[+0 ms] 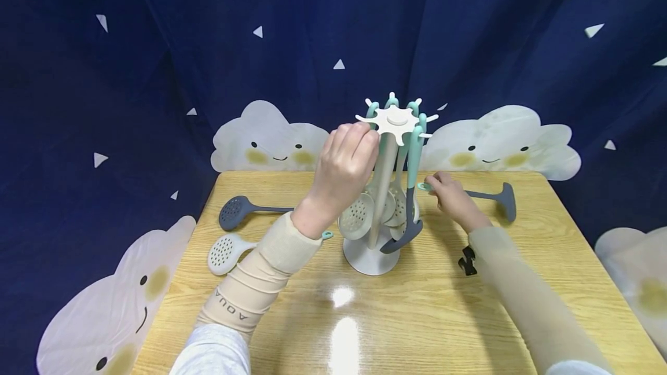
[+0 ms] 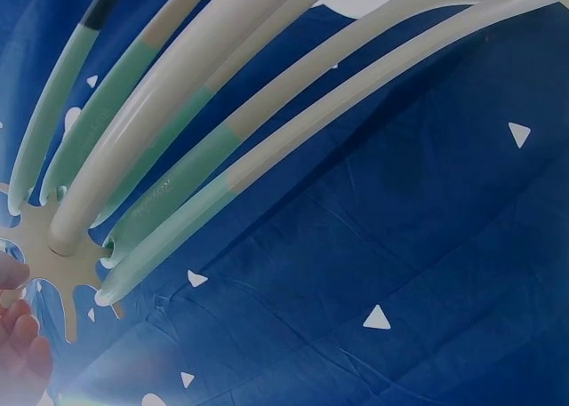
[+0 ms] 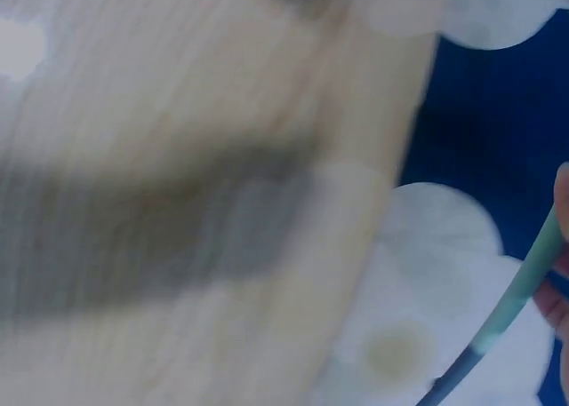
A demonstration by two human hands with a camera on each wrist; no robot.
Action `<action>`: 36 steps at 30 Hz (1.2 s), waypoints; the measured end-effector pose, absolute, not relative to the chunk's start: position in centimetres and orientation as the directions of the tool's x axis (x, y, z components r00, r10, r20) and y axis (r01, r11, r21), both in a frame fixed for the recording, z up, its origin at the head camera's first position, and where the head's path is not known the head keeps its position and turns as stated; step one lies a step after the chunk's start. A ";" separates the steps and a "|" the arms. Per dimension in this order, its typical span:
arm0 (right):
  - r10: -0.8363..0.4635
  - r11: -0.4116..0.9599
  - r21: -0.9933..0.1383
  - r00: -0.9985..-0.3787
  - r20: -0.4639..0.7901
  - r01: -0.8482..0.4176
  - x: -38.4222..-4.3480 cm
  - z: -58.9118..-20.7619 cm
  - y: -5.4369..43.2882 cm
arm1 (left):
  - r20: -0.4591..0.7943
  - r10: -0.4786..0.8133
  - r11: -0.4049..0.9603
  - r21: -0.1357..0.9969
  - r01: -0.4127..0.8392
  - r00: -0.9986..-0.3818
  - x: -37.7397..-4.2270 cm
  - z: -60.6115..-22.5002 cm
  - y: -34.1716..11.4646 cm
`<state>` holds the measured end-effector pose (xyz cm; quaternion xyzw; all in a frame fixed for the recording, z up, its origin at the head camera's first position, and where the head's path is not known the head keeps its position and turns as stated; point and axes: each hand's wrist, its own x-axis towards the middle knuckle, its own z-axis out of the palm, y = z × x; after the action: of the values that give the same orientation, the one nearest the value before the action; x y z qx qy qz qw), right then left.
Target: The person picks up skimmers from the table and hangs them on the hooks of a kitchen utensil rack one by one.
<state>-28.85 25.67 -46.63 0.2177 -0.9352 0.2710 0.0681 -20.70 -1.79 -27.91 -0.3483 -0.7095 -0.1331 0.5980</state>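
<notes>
A white utensil stand (image 1: 373, 256) with a star-shaped hook top (image 1: 396, 120) stands upright on the table. My left hand (image 1: 344, 158) is at the left of this top, its curled fingers gripping a hook arm; the fingertips (image 2: 22, 339) show at the edge of the left wrist view. Several mint-handled utensils hang there, including a white skimmer (image 1: 356, 217) and a dark grey-headed utensil (image 1: 403, 239). Right of the stand, my right hand (image 1: 454, 198) grips the mint handle (image 3: 516, 295) of a dark grey ladle (image 1: 508, 201). Part of its handle is hidden by the fingers.
On the table's left lie a dark grey slotted spoon (image 1: 234, 212) and a white slotted turner (image 1: 224, 253), their handles partly behind my left forearm. A small black object (image 1: 468, 261) is beside my right sleeve. A blue curtain (image 1: 292, 10) hangs behind the table.
</notes>
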 end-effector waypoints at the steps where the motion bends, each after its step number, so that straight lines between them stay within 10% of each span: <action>1: -0.404 0.767 -0.389 -0.855 0.324 -0.510 -28.7 -46.3 25.7 | 0.941 0.335 0.722 -0.227 0.654 -0.042 -20.7 -27.9 -1.8; 4: -0.432 0.782 -0.223 -0.764 0.480 -0.582 -28.2 -44.9 25.4 | 0.942 0.334 0.721 -0.226 0.656 -0.043 -20.7 -28.0 -1.8; 18: -0.132 0.786 -0.436 -0.808 0.573 -0.438 -24.6 -38.5 22.9 | 0.941 0.337 0.721 -0.229 0.654 -0.041 -20.8 -28.0 -1.8; 36: -0.001 0.731 -0.493 -0.723 0.691 -0.472 -19.3 -32.4 19.6 | 0.941 0.337 0.722 -0.232 0.651 -0.038 -20.7 -28.0 -1.8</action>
<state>-19.33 19.63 -32.42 0.1369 -0.8634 0.3405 0.3462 -20.73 -1.82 -28.01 -0.3488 -0.7084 -0.1312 0.5994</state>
